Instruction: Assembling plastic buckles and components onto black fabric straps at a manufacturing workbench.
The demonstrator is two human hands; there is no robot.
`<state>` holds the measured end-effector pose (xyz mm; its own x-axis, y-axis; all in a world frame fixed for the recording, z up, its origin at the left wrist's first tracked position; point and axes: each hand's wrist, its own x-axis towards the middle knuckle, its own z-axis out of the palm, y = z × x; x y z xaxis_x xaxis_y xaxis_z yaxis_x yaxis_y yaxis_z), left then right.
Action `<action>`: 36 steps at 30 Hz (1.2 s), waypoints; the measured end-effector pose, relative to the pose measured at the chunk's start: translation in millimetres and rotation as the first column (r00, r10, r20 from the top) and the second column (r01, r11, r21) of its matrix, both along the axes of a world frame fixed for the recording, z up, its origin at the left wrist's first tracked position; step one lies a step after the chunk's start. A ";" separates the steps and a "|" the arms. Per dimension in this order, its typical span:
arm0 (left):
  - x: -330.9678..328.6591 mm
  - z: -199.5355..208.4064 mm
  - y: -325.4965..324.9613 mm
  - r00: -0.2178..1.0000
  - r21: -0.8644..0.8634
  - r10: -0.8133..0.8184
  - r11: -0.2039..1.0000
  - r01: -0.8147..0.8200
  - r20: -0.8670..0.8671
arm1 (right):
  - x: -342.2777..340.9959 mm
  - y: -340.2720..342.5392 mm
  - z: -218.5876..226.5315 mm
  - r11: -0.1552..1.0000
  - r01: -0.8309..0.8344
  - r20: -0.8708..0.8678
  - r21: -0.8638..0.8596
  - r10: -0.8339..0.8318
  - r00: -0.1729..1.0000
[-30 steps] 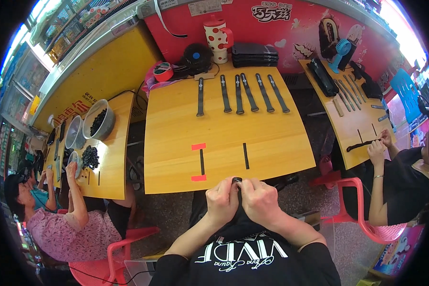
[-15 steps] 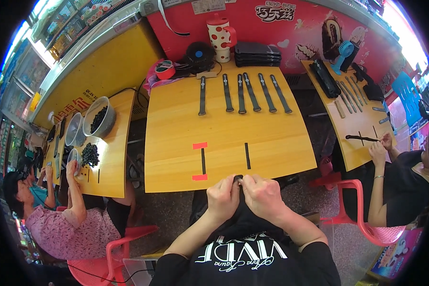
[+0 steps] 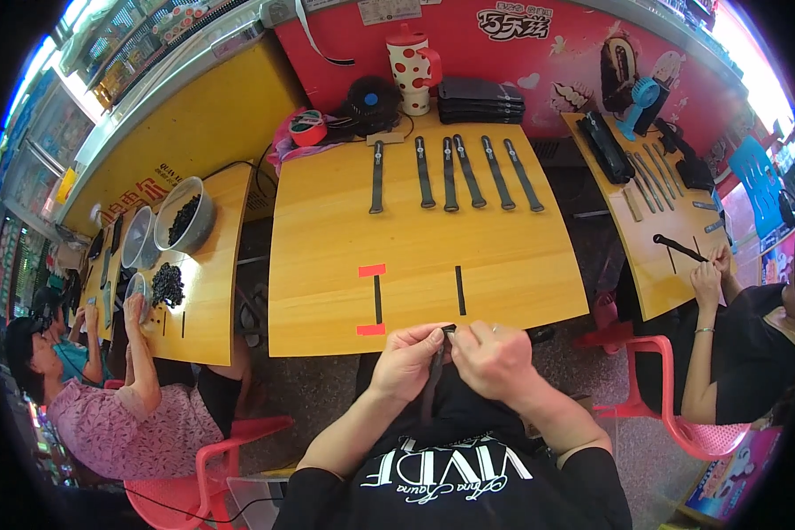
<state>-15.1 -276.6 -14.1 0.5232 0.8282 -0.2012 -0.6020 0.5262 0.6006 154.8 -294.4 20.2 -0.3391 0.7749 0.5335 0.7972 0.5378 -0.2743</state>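
Just off the near edge of the table, both hands hold a dark strap [image 3: 432, 382], whose end rises between them while its length hangs toward my lap. My left hand [image 3: 403, 364] pinches it with the thumb on top. My right hand [image 3: 496, 360] is curled closed at the strap's upper end, with its fingertips partly hidden. Several similar dark straps [image 3: 449, 177] with rounded ends lie side by side across the far half of the table [image 3: 327, 238]. In front of my hands, black tape strips [image 3: 460, 290] and red tape pieces [image 3: 371, 270] mark the tabletop.
A spotted tumbler [image 3: 408, 75], a stack of dark pouches [image 3: 479, 100], a black fan [image 3: 370, 100] and a tape roll [image 3: 307, 130] stand at the back. People work at both side tables; the left one holds tubs [image 3: 185, 216] and small black pieces [image 3: 167, 284].
My left hand has turned and opened out somewhat, so more of the hanging strap shows. My right hand has shifted slightly right. The person at right has moved their dark strip.
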 end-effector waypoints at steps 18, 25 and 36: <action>-6.3 5.8 4.8 0.998 -0.056 -0.069 0.996 0.069 -0.007 | 9.5 8.8 15.7 0.982 -0.165 0.026 -0.096 0.168 0.985; 4.7 1.9 -10.4 0.951 0.000 0.196 0.979 -0.202 -0.240 | 3.0 1.3 13.0 0.961 -0.270 0.333 0.056 0.237 0.913; -13.0 4.9 -10.8 0.990 -0.022 -0.012 1.000 0.009 -0.139 | -0.1 -2.6 9.0 0.952 -0.200 0.329 0.230 0.117 0.937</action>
<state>-28.1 -287.5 -9.1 0.4980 0.8173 -0.2899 -0.5077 0.5458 0.6666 154.7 -297.0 29.1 -0.6251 0.5482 0.5557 0.7183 0.6825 0.1348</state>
